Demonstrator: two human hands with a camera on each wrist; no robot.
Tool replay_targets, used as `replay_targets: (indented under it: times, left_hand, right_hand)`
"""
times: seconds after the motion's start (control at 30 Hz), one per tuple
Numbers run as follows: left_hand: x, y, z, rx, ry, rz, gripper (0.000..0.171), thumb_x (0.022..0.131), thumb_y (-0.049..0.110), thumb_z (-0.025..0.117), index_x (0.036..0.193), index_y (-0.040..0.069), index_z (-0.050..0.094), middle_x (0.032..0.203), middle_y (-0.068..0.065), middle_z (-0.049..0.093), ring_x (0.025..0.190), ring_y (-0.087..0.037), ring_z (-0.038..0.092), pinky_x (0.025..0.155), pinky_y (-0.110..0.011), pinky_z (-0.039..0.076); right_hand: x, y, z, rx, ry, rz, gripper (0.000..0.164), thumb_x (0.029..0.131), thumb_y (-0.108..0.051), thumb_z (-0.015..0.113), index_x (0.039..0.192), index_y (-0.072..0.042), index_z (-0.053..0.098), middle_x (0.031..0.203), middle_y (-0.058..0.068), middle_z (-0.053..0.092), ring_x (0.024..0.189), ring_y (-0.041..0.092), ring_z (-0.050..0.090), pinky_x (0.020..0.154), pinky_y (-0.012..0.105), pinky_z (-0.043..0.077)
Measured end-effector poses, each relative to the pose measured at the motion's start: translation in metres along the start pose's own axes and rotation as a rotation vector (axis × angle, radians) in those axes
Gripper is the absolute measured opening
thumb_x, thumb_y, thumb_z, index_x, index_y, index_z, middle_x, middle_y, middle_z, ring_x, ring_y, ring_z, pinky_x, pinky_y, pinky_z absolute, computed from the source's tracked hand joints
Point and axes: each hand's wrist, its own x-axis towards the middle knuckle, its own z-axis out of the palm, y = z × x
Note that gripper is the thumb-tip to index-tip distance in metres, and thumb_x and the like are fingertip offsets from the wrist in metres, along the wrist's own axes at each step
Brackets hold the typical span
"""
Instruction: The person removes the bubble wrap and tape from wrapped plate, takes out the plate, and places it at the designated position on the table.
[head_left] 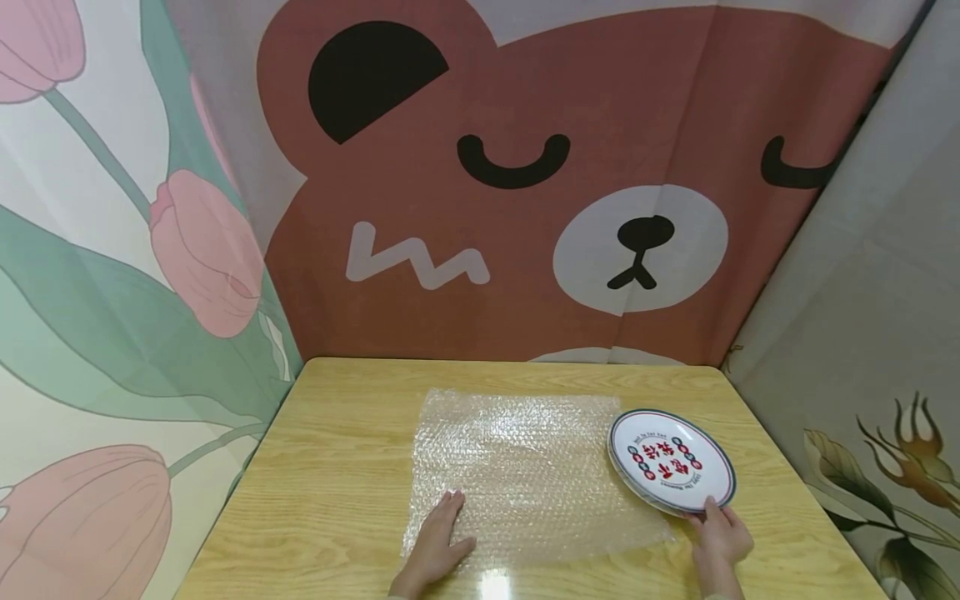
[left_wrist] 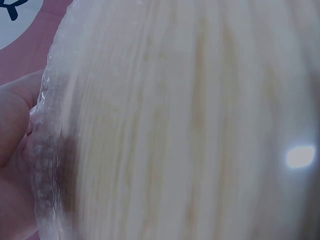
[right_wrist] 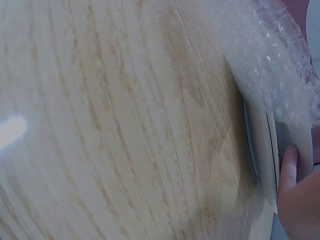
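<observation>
A sheet of clear bubble wrap lies flat on the wooden table. On its left front part rests my left hand, fingers extended and thumb out to the side. At the sheet's right edge is a small stack of white plates; the top one has a blue-and-red rim and red lettering. My right hand grips the near rim of the top plate, thumb above; its other fingers are mostly hidden underneath. The right wrist view shows the stacked plates edge-on beside the bubble wrap, with a slim gap between rims.
The light wooden table ends at a curtain with a bear print. A tulip-print cloth hangs at the left, and a grey flowered cloth at the right. Light glares off the table's front.
</observation>
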Motion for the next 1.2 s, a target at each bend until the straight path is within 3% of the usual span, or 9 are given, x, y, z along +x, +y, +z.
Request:
replay_targets:
  times: [0.2, 0.3, 0.4, 0.5, 0.57, 0.77, 0.93, 1.03, 1.2]
  left_hand:
    - [0.0, 0.0, 0.001, 0.02, 0.028, 0.036, 0.064, 0.076, 0.024, 0.064, 0.126, -0.01, 0.042, 0.128, -0.023, 0.044, 0.12, -0.041, 0.034, 0.096, -0.055, 0.028]
    - [-0.001, 0.0, 0.002, 0.027, 0.037, 0.053, 0.064, 0.076, 0.024, 0.065, 0.125, -0.01, 0.042, 0.127, -0.024, 0.044, 0.119, -0.042, 0.034, 0.095, -0.055, 0.028]
    - [-0.001, 0.0, 0.001, 0.027, 0.035, 0.053, 0.064, 0.076, 0.024, 0.065, 0.125, -0.01, 0.042, 0.127, -0.024, 0.044, 0.119, -0.042, 0.034, 0.095, -0.055, 0.028]
    - [-0.001, 0.0, 0.0, 0.016, 0.023, 0.037, 0.064, 0.076, 0.024, 0.064, 0.126, -0.01, 0.041, 0.128, -0.024, 0.043, 0.121, -0.041, 0.033, 0.096, -0.055, 0.027]
    - [0.0, 0.001, 0.0, 0.016, 0.022, 0.039, 0.064, 0.076, 0.024, 0.064, 0.126, -0.01, 0.041, 0.128, -0.024, 0.043, 0.12, -0.042, 0.033, 0.096, -0.055, 0.027]
    - [0.001, 0.001, 0.001, 0.037, 0.038, 0.071, 0.063, 0.076, 0.024, 0.065, 0.124, -0.01, 0.043, 0.126, -0.025, 0.045, 0.119, -0.042, 0.035, 0.094, -0.055, 0.029]
    - [0.001, -0.002, 0.002, 0.069, 0.063, 0.102, 0.063, 0.074, 0.023, 0.066, 0.123, -0.011, 0.044, 0.125, -0.025, 0.046, 0.116, -0.043, 0.037, 0.093, -0.055, 0.031]
    - [0.001, -0.002, 0.002, 0.115, 0.059, 0.117, 0.062, 0.073, 0.023, 0.067, 0.121, -0.011, 0.046, 0.124, -0.025, 0.047, 0.115, -0.042, 0.039, 0.092, -0.054, 0.033]
    - [0.004, 0.002, -0.003, 0.245, -0.004, 0.115, 0.056, 0.072, 0.025, 0.069, 0.114, -0.009, 0.053, 0.121, -0.025, 0.049, 0.114, -0.041, 0.041, 0.092, -0.051, 0.035]
  right_hand:
    - [0.003, 0.003, -0.001, -0.119, 0.0, -0.144, 0.044, 0.085, -0.007, 0.053, 0.127, 0.001, 0.043, 0.067, -0.009, 0.048, 0.047, -0.003, 0.047, 0.035, 0.021, 0.045]
    - [0.002, 0.004, -0.002, -0.156, 0.01, -0.162, 0.024, 0.083, -0.006, 0.053, 0.107, -0.01, 0.055, 0.061, -0.012, 0.045, 0.047, -0.002, 0.044, 0.03, 0.024, 0.04]
    - [-0.003, 0.004, -0.004, -0.187, -0.007, -0.168, 0.012, 0.083, -0.001, 0.049, 0.094, -0.003, 0.054, 0.06, -0.011, 0.043, 0.047, -0.002, 0.043, 0.034, 0.019, 0.04]
    - [-0.009, 0.001, -0.004, -0.192, -0.017, -0.164, 0.027, 0.084, 0.002, 0.045, 0.108, 0.014, 0.049, 0.066, -0.006, 0.043, 0.046, -0.002, 0.042, 0.04, 0.012, 0.041]
    - [-0.013, 0.0, -0.004, -0.182, -0.01, -0.158, 0.035, 0.085, 0.002, 0.044, 0.116, 0.018, 0.043, 0.07, -0.001, 0.045, 0.045, -0.002, 0.041, 0.042, 0.011, 0.041]
    - [-0.016, -0.001, -0.004, -0.236, 0.004, -0.15, 0.044, 0.085, 0.0, 0.042, 0.128, 0.009, 0.04, 0.087, 0.01, 0.047, 0.043, -0.005, 0.041, 0.045, 0.01, 0.043]
    - [-0.017, 0.001, -0.006, -0.184, 0.033, -0.137, 0.044, 0.083, -0.001, 0.044, 0.126, 0.01, 0.042, 0.061, -0.009, 0.045, 0.042, -0.004, 0.043, 0.039, 0.015, 0.043]
    - [-0.017, 0.002, -0.009, -0.153, 0.027, -0.164, 0.044, 0.083, -0.003, 0.046, 0.124, 0.011, 0.041, 0.057, -0.015, 0.042, 0.046, -0.005, 0.043, 0.04, 0.013, 0.041]
    - [-0.018, 0.002, -0.014, -0.191, 0.05, -0.249, 0.025, 0.082, -0.006, 0.047, 0.107, -0.01, 0.051, 0.073, -0.011, 0.042, 0.06, -0.004, 0.039, 0.049, 0.006, 0.036]
